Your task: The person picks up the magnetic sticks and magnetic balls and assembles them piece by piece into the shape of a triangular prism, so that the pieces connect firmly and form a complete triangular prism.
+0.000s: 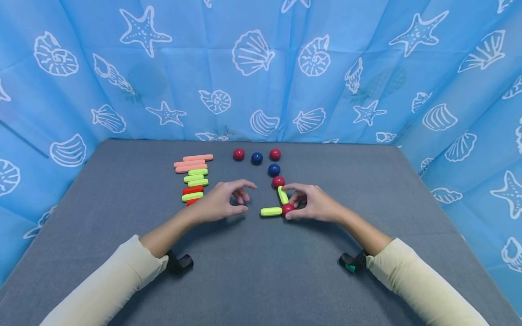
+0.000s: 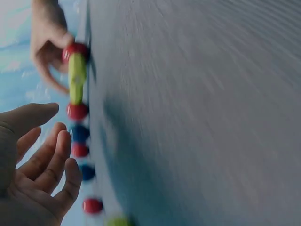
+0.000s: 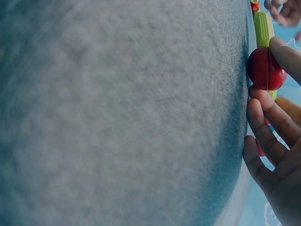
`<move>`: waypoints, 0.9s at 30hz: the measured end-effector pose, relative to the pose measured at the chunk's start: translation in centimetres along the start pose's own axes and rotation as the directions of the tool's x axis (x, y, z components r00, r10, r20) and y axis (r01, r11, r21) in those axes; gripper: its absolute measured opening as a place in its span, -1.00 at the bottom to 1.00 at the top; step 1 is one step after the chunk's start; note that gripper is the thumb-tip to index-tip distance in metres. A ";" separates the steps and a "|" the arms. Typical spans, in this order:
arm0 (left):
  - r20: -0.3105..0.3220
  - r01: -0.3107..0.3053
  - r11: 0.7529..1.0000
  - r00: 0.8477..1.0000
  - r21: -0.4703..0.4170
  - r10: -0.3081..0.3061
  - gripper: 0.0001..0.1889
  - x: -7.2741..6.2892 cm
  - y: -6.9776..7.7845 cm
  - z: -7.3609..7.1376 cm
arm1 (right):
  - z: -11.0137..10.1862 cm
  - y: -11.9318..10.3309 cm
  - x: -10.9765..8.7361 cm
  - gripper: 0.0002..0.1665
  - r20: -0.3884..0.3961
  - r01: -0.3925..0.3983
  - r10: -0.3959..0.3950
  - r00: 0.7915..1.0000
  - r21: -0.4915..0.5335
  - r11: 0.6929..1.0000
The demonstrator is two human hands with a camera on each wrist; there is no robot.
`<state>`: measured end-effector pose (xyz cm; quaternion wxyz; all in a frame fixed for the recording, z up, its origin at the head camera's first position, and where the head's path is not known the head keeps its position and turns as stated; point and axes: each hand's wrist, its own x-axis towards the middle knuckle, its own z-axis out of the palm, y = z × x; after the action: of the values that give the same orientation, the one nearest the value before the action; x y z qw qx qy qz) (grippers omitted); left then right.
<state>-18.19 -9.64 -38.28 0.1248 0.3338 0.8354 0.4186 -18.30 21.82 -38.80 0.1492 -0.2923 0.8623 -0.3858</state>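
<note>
My right hand (image 1: 316, 202) holds a red ball (image 3: 267, 69): the thumb lies on it and other fingers touch its far side. The index fingertip reaches the upper end of a yellow-green stick (image 1: 283, 195). That stick runs from the held ball up to a second red ball (image 1: 278, 181). Another yellow-green stick (image 1: 271, 211) extends left from the held ball. Left of these pieces, my left hand (image 1: 222, 199) hovers with nothing in it, fingers loosely bent and thumb apart in the left wrist view.
Pink, yellow-green and red sticks (image 1: 191, 168) lie in a column at the left, partly hidden by the left hand. Behind the joined pieces sit loose red balls (image 1: 239, 154) and blue balls (image 1: 274, 170). A blue curtain (image 1: 261, 90) hangs behind the grey table (image 1: 261, 280).
</note>
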 end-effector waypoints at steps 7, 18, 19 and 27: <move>-0.101 0.035 0.991 0.995 0.126 -0.023 -0.51 -5.2 -2.1 -3.4 | -0.1 0.1 0.0 -0.19 0.006 0.024 -0.024 1.000 -0.006 1.000; -0.105 0.100 0.948 0.992 0.303 -0.072 -0.49 -9.2 -4.0 -4.8 | 0.0 0.2 0.1 -0.18 0.018 -0.002 0.002 1.000 0.000 1.000; -0.101 0.102 0.946 0.992 0.309 -0.074 -0.49 -9.1 -4.0 -4.8 | 0.0 0.1 0.1 -0.18 0.016 -0.003 0.003 1.000 0.001 1.000; -0.104 0.132 0.944 0.989 0.304 -0.105 -0.47 -8.3 -3.5 -4.1 | 0.0 -0.1 0.0 -0.18 0.013 -0.007 0.007 1.000 0.005 1.000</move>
<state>-15.61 -19.14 -39.08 0.0596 0.2800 0.9138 0.2882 -18.25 21.81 -38.73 0.1570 -0.2913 0.8613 -0.3856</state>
